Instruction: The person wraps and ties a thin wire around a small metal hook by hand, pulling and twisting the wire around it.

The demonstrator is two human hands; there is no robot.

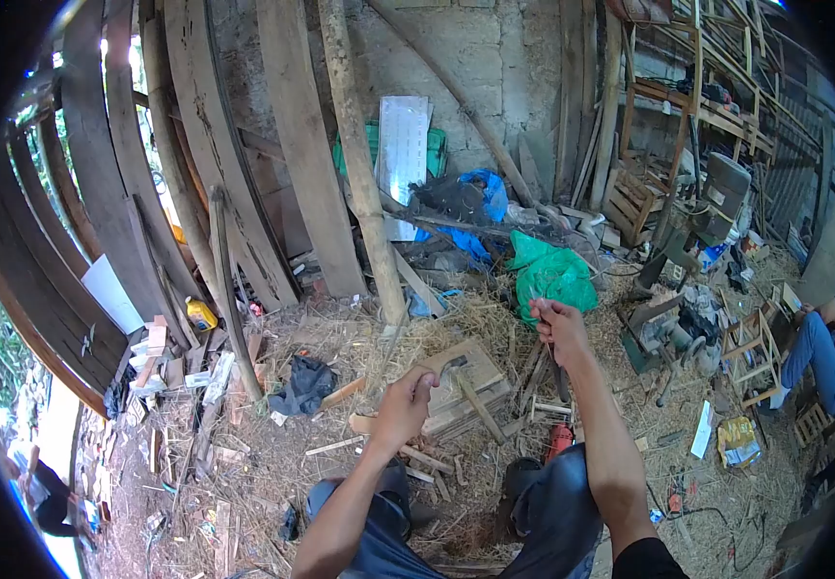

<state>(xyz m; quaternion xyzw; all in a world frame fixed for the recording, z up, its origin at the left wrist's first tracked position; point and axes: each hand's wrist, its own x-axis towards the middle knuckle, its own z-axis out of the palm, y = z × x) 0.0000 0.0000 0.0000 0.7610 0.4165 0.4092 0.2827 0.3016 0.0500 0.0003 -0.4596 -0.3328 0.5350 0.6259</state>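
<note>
My left hand (404, 407) is raised in front of my knees with its fingers curled and the thumb up; whatever it may hold is hidden. Further forward and to the right, my right hand (560, 330) is closed in a pinch, and anything between its fingertips is too small to make out. Below and between the hands sits a wooden block (446, 410) on the ground. A hammer (481, 407) with a wooden handle lies across it. Behind my right hand is a green plastic bag (550, 273).
Wood scraps and shavings litter the floor. A red tool (559, 441) lies near my right knee. Leaning planks (311, 145) and a pole (359, 164) stand ahead. At right, a person (832, 338) sits beside a small wooden frame (753, 355). Another person (51, 492) is at lower left.
</note>
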